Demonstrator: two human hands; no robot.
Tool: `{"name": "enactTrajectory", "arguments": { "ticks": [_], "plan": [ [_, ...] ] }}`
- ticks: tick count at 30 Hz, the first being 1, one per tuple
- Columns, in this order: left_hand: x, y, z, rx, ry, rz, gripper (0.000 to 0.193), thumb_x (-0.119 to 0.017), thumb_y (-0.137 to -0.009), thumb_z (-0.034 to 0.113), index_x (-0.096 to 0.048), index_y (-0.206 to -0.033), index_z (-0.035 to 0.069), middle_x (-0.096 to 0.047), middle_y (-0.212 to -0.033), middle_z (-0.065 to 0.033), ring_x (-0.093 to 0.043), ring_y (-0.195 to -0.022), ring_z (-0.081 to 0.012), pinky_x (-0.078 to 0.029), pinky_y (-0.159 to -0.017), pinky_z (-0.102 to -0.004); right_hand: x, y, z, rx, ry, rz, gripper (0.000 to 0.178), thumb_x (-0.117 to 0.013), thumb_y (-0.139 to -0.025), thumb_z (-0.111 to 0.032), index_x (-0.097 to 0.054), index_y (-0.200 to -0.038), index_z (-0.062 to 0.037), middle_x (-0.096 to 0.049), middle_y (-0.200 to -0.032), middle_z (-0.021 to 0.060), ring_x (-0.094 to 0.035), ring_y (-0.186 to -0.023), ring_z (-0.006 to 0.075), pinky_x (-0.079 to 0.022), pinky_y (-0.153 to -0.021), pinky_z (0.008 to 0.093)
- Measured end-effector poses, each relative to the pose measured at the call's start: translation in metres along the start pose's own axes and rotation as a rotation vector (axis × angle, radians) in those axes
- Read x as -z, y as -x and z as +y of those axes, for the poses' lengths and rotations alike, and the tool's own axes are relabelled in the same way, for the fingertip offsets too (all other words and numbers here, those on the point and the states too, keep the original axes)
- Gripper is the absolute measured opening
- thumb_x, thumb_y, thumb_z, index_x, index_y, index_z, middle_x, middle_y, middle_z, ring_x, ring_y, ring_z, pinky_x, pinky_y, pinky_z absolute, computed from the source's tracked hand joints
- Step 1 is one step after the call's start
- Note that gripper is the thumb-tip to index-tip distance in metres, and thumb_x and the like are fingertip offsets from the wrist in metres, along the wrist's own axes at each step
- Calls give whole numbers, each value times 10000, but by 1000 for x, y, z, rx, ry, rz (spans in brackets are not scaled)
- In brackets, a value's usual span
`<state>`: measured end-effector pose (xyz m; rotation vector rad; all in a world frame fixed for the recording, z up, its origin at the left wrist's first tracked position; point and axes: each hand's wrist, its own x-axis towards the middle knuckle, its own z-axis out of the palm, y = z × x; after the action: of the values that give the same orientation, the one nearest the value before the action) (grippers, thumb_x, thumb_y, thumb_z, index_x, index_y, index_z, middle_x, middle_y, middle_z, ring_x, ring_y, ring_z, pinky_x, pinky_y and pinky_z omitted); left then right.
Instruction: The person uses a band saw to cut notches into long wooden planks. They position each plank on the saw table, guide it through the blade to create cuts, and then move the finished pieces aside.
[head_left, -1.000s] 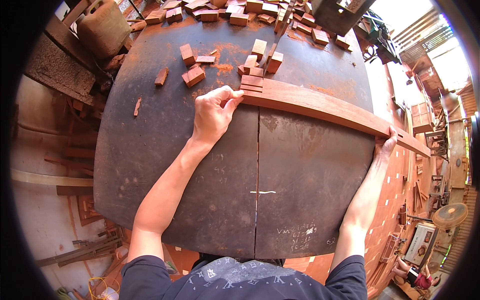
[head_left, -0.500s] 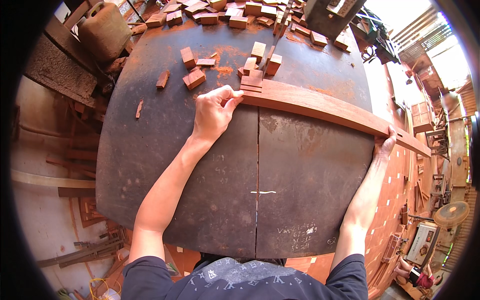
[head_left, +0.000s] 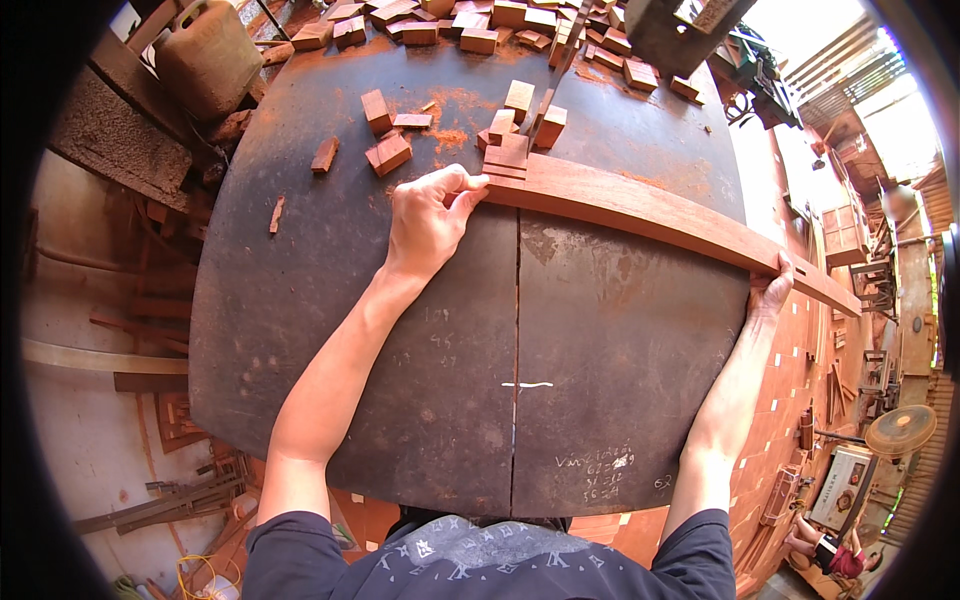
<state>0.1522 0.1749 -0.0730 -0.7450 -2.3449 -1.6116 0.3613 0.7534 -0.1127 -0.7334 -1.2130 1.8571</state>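
Note:
A long reddish wooden beam [head_left: 640,212] lies across the dark saw table, running from its middle out past the right edge. Narrow slots are cut in the beam's left end, where an upright band saw blade [head_left: 548,100] meets its far side. My left hand [head_left: 430,215] is closed, with thumb and fingers pinching the near corner of that end, close to the blade. Farther right, my right hand [head_left: 772,285] wraps around the beam at the table edge, thumb on top; its other fingers are mostly hidden underneath.
Small offcut blocks [head_left: 388,153] and orange sawdust lie left of the blade, with several more blocks [head_left: 478,40] heaped at the far edge. A dark saw guard [head_left: 690,35] hangs above. A plastic jerrycan [head_left: 208,60] stands far left; a fan [head_left: 900,430] stands right.
The beam's left end has shifted very slightly away from me along the blade. Both hands keep the same hold on it.

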Motion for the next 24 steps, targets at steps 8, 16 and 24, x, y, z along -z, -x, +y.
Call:
{"name": "enactTrajectory", "arguments": {
  "ticks": [8,16,24],
  "plan": [
    [-3,-2,-1,6,-6,-10,22,-762,-951,-16,-747,-941,-3,-774,-772,-47,-707,-742,-49,-541,-653,-244,22,-16,2,-18,14,83,384,-690,-947,-321,-643,-1253,-94,-695,-1215,70,-664,-1138,232,-565,-926,430],
    [0,0,-2,-12,13,-8,30,-756,-949,-30,-739,-942,-6,-789,-802,-60,-715,-765,-50,-558,-677,-245,1,5,-5,7,33,24,393,-673,-950,-330,-643,-1263,-94,-693,-1227,72,-660,-1153,235,-536,-969,443],
    [-4,-3,-4,-5,37,0,37,-739,-963,-36,-734,-935,-12,-798,-831,-51,-730,-790,-55,-565,-684,-241,6,4,-6,-4,22,-26,398,-676,-956,-317,-643,-1270,-76,-700,-1233,88,-681,-1116,234,-564,-927,413]
  ]
}}
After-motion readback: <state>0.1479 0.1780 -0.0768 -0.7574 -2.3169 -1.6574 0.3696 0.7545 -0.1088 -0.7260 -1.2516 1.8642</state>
